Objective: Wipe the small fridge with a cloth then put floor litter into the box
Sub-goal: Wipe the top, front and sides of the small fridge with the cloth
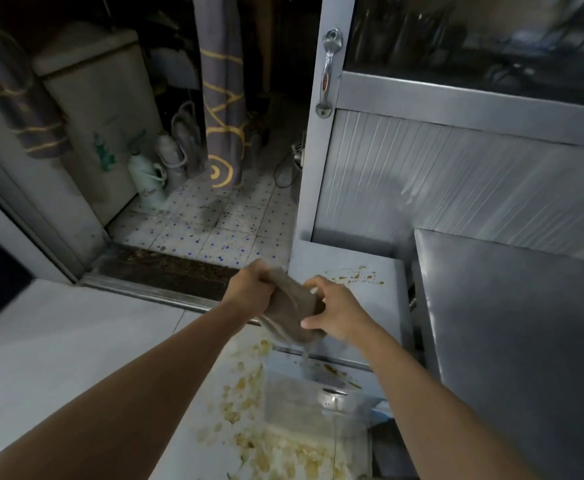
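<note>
The fridge top, spotted with brown stains, lies just beyond and right of our hands. Below it, nearer us, a clear box stands on the floor among pale litter; what it holds we cannot tell. Over the fridge's near edge we hold the cloth, its length running between the hands. Left hand clenches the far end, right hand pinches the near end and is closer to the stains.
</note>
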Available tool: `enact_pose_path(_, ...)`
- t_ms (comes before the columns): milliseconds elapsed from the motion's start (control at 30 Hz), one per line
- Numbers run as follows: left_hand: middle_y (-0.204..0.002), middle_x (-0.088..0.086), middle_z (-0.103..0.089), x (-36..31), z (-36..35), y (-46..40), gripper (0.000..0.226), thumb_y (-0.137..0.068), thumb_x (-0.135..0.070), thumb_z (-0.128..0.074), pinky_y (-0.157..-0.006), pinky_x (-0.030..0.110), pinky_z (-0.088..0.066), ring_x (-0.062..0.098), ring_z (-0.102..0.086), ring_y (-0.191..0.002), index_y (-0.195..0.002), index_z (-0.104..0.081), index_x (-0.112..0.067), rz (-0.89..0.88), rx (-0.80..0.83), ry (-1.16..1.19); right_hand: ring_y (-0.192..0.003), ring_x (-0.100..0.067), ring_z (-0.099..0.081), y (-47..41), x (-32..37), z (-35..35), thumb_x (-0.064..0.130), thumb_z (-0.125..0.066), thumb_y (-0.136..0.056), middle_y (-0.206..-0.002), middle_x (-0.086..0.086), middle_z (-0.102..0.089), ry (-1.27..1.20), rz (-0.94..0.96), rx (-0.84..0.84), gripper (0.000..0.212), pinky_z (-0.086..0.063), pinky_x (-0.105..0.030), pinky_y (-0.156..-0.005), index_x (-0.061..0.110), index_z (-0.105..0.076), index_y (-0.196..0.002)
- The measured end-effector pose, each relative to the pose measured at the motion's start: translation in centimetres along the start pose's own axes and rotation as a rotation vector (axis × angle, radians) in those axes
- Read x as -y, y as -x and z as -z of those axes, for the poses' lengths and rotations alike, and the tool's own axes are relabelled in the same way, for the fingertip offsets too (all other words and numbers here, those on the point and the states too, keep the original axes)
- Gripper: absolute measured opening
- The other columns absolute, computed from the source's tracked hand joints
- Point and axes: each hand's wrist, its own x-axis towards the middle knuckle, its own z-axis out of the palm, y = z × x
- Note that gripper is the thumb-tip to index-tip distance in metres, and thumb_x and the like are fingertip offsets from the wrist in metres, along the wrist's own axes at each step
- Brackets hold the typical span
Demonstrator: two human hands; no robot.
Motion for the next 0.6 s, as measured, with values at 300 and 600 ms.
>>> enact_pose_path(300,-0.111,0.019,-0.059,2.9,4.4,-0.5,0.018,-0.095,-0.015,-0.05,-0.091,0.045,-0.049,0.035,-0.057,-0.102,-0.11,-0.055,-0.007,0.028,0.154,0.068,-0.078,-0.017,-0.06,3.7,2.4,-2.6,0.006,-0.064,-0.085,-0.086,-0.007,-0.064,-0.704,-0.266,-0.183,0.011,-0.049,-0.026,-0.067,0.014,-0.057,-0.082)
enact_pose_path(600,-0.106,0.021,-0.056,1.9,-2.4,-5.3,0.043,-0.082,0.013,-0.056,-0.084,0.051,-0.052,0.038,-0.058,-0.097,-0.119,-0.05,-0.007,0.135,0.362,0.204,-0.084,-0.024,-0.062,0.9,-5.1,0.0,-0.004,-0.065,-0.081,-0.097,-0.009,-0.059,-0.858,-0.556,-0.529,0.031,-0.055,-0.031,-0.054,0.017,-0.055,-0.101)
